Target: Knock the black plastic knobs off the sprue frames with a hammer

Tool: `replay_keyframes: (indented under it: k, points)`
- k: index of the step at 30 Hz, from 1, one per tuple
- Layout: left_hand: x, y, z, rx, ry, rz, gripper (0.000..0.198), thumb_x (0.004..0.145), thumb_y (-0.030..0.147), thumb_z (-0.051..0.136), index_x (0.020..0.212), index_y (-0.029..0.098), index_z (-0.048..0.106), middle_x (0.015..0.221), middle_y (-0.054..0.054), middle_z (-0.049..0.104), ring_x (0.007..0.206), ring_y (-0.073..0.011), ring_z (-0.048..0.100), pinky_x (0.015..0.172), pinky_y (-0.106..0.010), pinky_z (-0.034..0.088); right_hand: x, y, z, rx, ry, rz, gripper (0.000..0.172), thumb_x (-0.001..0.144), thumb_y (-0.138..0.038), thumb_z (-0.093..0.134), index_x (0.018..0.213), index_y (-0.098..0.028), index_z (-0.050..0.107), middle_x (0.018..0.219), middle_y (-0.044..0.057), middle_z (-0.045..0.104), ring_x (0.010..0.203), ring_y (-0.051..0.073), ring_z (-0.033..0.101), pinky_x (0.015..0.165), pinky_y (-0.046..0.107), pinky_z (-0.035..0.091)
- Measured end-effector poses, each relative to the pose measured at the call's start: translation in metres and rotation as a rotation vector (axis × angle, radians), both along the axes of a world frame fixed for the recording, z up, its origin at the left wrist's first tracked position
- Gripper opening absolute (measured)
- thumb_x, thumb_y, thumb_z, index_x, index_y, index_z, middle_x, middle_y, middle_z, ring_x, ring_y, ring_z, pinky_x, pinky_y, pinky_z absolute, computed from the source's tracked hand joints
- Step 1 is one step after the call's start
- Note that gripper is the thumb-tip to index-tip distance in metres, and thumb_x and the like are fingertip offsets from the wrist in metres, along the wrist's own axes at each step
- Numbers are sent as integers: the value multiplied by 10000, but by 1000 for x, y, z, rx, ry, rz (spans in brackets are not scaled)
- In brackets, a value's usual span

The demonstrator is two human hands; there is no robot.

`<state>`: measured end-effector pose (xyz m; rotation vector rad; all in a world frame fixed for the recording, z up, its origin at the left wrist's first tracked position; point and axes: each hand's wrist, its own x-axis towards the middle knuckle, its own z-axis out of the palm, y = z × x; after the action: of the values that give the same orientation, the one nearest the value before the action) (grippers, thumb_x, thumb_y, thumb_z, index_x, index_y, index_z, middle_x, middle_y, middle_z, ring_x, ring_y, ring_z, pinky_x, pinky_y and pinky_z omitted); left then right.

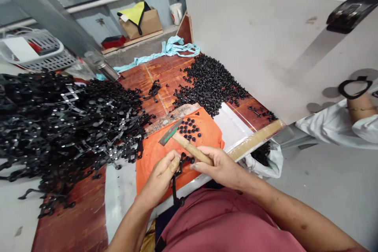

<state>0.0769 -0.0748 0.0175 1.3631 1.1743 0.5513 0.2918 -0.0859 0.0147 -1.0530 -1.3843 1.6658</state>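
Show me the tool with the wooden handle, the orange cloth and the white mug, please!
Wooden-handled tool point(193, 150): head view, on its handle.
Orange cloth point(211, 126): head view, on a bare patch near its right side.
White mug point(175, 13): head view, on its side.

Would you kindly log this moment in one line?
left hand: holds black part; right hand: holds wooden-handled tool; below: orange cloth

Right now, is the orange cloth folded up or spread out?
Spread out: the orange cloth lies broad and mostly flat, with small round black pieces resting on its surface.
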Motion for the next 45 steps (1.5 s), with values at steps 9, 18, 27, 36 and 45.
replay_keyframes:
  k: [9, 18, 27, 36, 45]
  points:
    - [8, -12, 35, 550, 599, 54, 406, 990, 451, 404, 1098, 242, 735, 1192, -121, 616, 1093, -276, 570, 979, -426, 445, -8, -11, -5, -91, 104, -227, 164, 758, -267, 738, 844, -153, 657, 724, -44, 598, 635, 87, 475, 597, 212, 367]
    - [24, -24, 26, -105, -103, 186, 416, 891, 526, 636, 1174, 221, 649, 930, -48, 717, 855, -177, 656, 842, -295, 532, -11, -18, -10, 29, 96, -315, 115, 767, -248, 731, 845, -165, 734, 826, 13, 688, 761, 160, 623, 712, 274, 493]
    - [11, 34, 12, -259, -279, 330, 580, 719, 547, 820, 1068, 208, 505, 553, 100, 540, 347, -1, 189, 349, -119, 162, 20, -23, -18, 76, -187, -364, 176, 885, -277, 628, 1036, -190, 649, 740, -53, 514, 647, 110, 459, 601, 226, 393]
    - [22, 40, 2, -327, -270, 280, 561, 718, 535, 809, 1039, 196, 498, 539, 115, 526, 334, 5, 194, 328, -114, 209, 55, -38, -42, 185, -453, -391, 352, 998, -302, 472, 1307, -219, 619, 908, 0, 681, 812, 167, 617, 726, 266, 466]
    - [27, 44, -6, -250, -124, 292, 559, 710, 571, 771, 1031, 195, 512, 536, 106, 513, 343, -25, 275, 309, -126, 237, 54, -39, -39, 197, -500, -362, 383, 1004, -296, 474, 1359, -217, 593, 999, 17, 719, 871, 179, 649, 772, 294, 488]
